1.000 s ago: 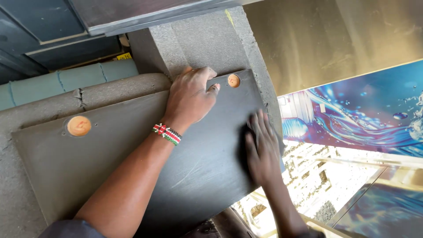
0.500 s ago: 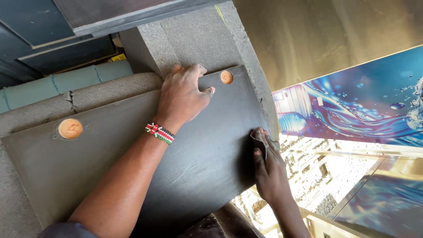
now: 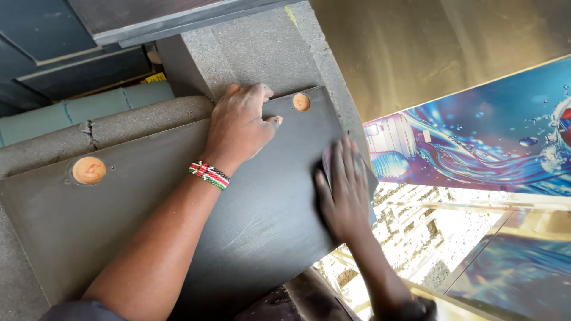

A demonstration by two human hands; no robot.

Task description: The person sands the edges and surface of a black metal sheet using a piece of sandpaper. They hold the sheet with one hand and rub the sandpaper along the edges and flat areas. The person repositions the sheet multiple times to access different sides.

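Dark wooden panel (image 3: 178, 232) lying flat on grey foam blocks (image 3: 262, 53), two round light wood plugs (image 3: 88, 170) near its far edge. Left hand (image 3: 238, 128) pressed palm-down at the panel's far edge, fingers spread apart, thumb toward the far-right plug (image 3: 301, 101); beaded wristband (image 3: 209, 175) at the wrist. Right hand (image 3: 344, 190) at the panel's right edge, fingers together and flat over a small pad, somewhat blurred. Glossy blue poster (image 3: 476, 148) beyond the right edge.
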